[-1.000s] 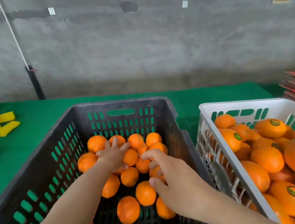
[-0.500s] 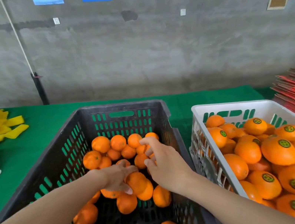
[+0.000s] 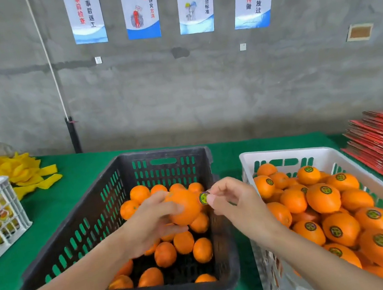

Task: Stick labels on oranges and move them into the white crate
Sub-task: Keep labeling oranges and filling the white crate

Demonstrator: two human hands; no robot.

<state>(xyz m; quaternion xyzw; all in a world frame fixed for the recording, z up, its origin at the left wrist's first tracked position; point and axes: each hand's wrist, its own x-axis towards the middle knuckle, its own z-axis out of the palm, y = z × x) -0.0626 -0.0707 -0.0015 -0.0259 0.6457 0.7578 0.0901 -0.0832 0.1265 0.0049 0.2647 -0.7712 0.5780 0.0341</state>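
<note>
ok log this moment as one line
step: labelling | left hand: holds orange over black crate | right hand: pinches label beside orange | white crate: labelled oranges inside

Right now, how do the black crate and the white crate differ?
Black crate is part-filled, floor showing; white crate is heaped. Black crate's loose oranges look bare; white crate's oranges carry round green labels. Both are slotted plastic on green cloth.
</note>
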